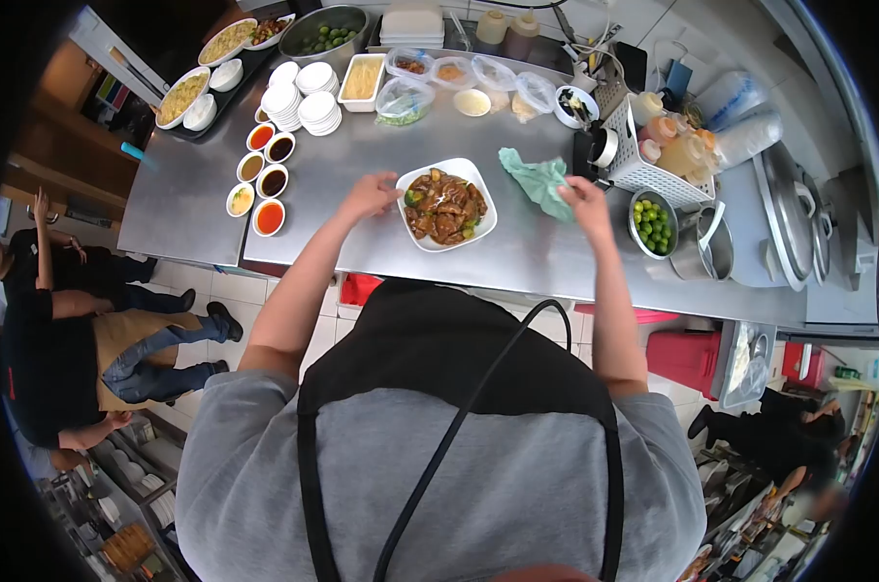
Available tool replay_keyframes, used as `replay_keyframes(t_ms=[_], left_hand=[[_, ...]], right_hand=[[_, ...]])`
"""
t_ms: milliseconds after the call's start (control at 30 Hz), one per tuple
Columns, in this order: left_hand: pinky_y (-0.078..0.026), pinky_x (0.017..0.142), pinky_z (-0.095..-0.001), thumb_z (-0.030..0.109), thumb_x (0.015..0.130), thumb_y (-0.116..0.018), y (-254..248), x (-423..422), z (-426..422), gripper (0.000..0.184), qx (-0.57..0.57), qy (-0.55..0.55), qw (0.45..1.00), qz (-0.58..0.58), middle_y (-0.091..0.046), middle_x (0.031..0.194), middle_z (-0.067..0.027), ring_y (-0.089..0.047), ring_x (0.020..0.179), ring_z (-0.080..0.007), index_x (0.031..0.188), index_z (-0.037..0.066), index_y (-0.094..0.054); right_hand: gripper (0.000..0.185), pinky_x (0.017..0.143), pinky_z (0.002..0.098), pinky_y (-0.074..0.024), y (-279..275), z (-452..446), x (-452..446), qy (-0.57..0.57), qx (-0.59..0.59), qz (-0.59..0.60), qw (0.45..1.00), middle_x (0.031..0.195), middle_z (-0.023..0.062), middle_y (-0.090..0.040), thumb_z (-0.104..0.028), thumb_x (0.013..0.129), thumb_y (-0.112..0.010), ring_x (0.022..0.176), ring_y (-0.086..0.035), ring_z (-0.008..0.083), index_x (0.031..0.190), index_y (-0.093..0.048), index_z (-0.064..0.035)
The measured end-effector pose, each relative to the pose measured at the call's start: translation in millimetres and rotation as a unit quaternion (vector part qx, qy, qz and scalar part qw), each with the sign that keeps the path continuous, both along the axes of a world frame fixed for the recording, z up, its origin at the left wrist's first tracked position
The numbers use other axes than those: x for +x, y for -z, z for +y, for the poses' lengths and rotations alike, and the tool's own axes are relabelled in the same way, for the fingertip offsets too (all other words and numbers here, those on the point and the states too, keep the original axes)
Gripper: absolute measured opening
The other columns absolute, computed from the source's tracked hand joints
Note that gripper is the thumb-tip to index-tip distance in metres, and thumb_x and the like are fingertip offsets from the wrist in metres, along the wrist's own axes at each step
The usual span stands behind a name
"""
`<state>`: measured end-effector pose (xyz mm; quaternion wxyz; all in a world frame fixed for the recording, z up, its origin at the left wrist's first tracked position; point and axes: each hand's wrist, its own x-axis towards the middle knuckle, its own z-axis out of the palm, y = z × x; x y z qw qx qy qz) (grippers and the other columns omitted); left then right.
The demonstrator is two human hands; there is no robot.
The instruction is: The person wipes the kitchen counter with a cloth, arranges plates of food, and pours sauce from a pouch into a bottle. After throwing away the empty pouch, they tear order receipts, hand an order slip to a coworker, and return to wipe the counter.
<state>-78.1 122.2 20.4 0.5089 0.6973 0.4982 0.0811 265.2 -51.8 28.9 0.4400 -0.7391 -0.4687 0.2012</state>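
Note:
A white square bowl (489, 215) of meat in brown sauce with green vegetable pieces (446, 206) sits on the steel counter in front of me. My left hand (370, 197) is at the bowl's left rim, fingers and thumb closed on its edge. To the right of the bowl, my right hand (582, 201) grips one end of a crumpled light green cloth (539, 182). The cloth's other end trails toward the back left over the counter.
Sauce cups (269, 217) and stacked white lids (319, 113) stand left. Bagged ingredients (405, 99) line the back. Right are a bowl of green limes (652, 224), a metal pot (703, 248) and a white bottle basket (653, 165). Other people (56, 359) stand beyond the counter's left end.

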Motion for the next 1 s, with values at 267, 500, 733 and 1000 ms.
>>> replay_keyframes(t_ms=[267,500,733,1000], left_hand=[[-0.045,0.078,-0.0322,0.025,0.074,-0.06,-15,41,42,0.035,0.19,0.112,0.975,-0.02,-0.061,0.097,-0.0126,-0.059,0.088,-0.0238,0.104,0.008,-0.058],[-0.047,0.072,-0.0342,0.008,0.068,-0.054,-25,129,42,0.028,0.212,0.341,0.899,0.178,-0.062,0.091,-0.0129,-0.06,0.082,-0.0247,0.094,0.011,-0.064],[-0.047,0.07,-0.0389,0.003,0.064,-0.054,-11,127,39,0.025,0.306,0.337,0.869,0.195,-0.061,0.084,-0.0147,-0.059,0.081,-0.0289,0.085,0.01,-0.065],[-0.046,0.073,-0.0395,0.004,0.065,-0.052,-17,112,27,0.024,0.311,0.29,0.884,0.196,-0.06,0.087,-0.0159,-0.058,0.082,-0.0307,0.085,0.009,-0.064]], right_hand=[[0.021,0.063,0.0323,-0.0442,-48,28,-1,-0.015,-0.019,-0.066,0.997,0.088,0.009,-0.061,-0.02,0.067,-0.068,0.071,-0.058,0.0248,0.075,-0.056,-0.0055],[0.018,0.069,0.0368,-0.0454,10,106,-70,-0.139,-0.083,-0.111,0.981,0.079,0.0135,-0.062,-0.023,0.07,-0.061,0.075,-0.058,0.0303,0.078,-0.061,-0.0074],[0.017,0.071,0.0383,-0.0454,1,115,-93,-0.163,-0.117,-0.183,0.962,0.081,0.0133,-0.062,-0.019,0.069,-0.054,0.078,-0.058,0.032,0.075,-0.063,-0.0059],[0.02,0.07,0.0415,-0.0451,0,82,-79,-0.163,-0.22,-0.123,0.954,0.079,0.0176,-0.06,-0.019,0.066,-0.053,0.076,-0.057,0.0349,0.078,-0.062,-0.0053]])
